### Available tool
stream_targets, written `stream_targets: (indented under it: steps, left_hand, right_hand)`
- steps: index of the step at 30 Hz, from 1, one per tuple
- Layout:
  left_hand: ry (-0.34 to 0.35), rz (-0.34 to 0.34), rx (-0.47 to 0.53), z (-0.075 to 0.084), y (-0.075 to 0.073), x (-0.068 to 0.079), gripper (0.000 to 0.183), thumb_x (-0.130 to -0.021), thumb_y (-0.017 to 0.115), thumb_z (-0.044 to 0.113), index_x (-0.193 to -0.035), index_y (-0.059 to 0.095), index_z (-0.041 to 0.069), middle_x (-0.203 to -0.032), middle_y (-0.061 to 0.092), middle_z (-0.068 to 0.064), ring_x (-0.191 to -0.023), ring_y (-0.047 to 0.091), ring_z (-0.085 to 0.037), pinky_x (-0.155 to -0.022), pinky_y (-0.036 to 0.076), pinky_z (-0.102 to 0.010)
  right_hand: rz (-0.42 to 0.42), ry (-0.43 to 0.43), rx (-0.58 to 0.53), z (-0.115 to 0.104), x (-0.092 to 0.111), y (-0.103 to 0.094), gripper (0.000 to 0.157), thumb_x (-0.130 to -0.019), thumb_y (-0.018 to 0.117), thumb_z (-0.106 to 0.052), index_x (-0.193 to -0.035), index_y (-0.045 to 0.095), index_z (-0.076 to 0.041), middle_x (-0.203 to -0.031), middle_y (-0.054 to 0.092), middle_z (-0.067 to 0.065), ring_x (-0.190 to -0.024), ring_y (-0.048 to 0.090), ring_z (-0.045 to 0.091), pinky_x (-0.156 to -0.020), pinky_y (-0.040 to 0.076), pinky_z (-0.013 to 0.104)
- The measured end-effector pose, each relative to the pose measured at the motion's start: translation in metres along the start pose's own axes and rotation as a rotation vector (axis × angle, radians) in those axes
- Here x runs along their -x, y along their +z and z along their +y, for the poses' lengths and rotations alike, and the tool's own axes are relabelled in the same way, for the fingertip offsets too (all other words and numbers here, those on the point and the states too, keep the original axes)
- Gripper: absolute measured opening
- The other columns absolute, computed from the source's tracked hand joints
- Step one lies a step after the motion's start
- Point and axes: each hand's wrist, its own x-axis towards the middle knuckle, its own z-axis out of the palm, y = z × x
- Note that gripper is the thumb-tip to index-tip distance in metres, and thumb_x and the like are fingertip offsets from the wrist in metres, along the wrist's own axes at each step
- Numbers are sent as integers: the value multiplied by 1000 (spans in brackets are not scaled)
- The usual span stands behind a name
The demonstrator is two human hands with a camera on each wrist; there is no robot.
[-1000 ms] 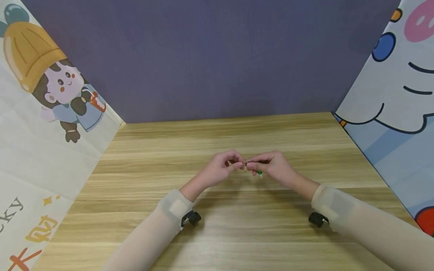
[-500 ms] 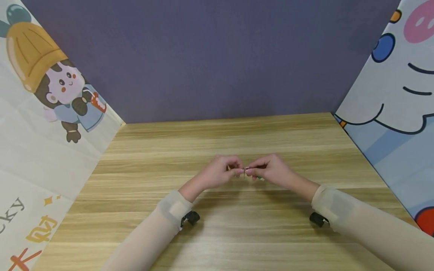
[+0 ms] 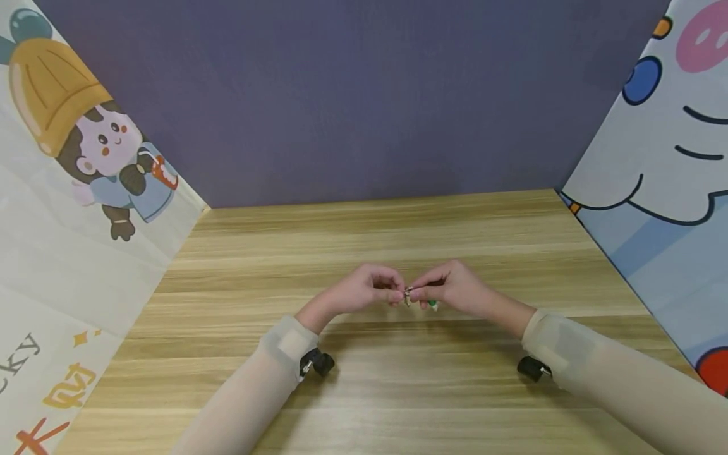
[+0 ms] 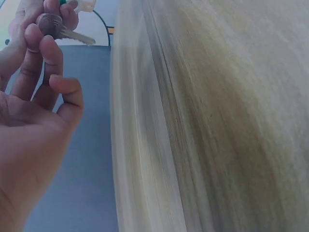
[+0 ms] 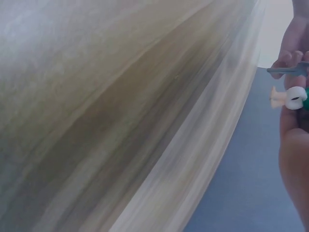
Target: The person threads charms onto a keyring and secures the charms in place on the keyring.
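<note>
In the head view both hands meet above the table, fingertips almost together. My left hand (image 3: 370,289) pinches a small metal key (image 3: 407,299) between thumb and forefinger. In the left wrist view the key (image 4: 63,31) has its toothed blade pointing away from the fingertips. My right hand (image 3: 455,287) pinches close beside the key's head, with a green and white charm (image 3: 433,305) below its fingers. The right wrist view shows the charm's white and pale end (image 5: 294,98) under the key blade (image 5: 285,70). Fingers hide whatever joins key and charm.
The wood-grain table (image 3: 364,379) spreads under both forearms. A dark purple-grey panel (image 3: 364,101) stands behind it. Cartoon-printed sheets flank it on the left (image 3: 51,272) and right (image 3: 671,253). A black camera (image 3: 318,363) is strapped at each wrist.
Both hands have come slightly nearer the person and a little to the left, still fingertip to fingertip. The key's angle between them has shifted; its blade now shows more plainly.
</note>
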Motion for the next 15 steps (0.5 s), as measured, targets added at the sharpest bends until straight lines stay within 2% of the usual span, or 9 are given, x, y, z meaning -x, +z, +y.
stream_targets:
  steps: [4,8,11,13,15]
  left_hand:
    - [8,-5,53,-1,0,0,9,-103,63,-1,-108,68,-8,-103,66,-40,-86,67,-14,-94,57,-67]
    - [2,13,86,0,1,0,10,-103,63,-1,-110,67,-8,-106,65,-41,-89,68,-15,-96,56,-65]
    - [-3,39,100,0,2,0,10,-103,64,-1,-109,68,-7,-103,67,-37,-90,68,-30,-90,59,-56]
    - [-5,56,107,0,2,0,9,-102,64,-1,-107,68,-7,-97,71,-28,-92,66,-44,-85,59,-49]
    - [-10,69,111,0,3,0,7,-102,65,-1,-106,68,-6,-92,73,-16,-94,63,-51,-81,58,-42]
  right_hand:
    - [-6,-1,-74,-2,1,0,14,-96,80,-15,-104,84,-4,-85,80,17,-73,73,14,-70,62,28]
    - [-13,24,-151,-4,3,0,18,-97,78,-13,-107,82,1,-92,80,24,-73,74,16,-71,63,32]
    - [-19,44,-192,-4,3,-1,21,-98,77,-13,-110,81,3,-95,80,26,-74,74,17,-71,64,34]
    - [-20,53,-207,-3,3,-1,22,-98,77,-13,-111,80,4,-96,80,23,-75,75,16,-72,64,34]
    - [-18,60,-219,-1,2,-1,23,-98,77,-13,-113,80,4,-97,81,20,-76,75,15,-72,64,34]
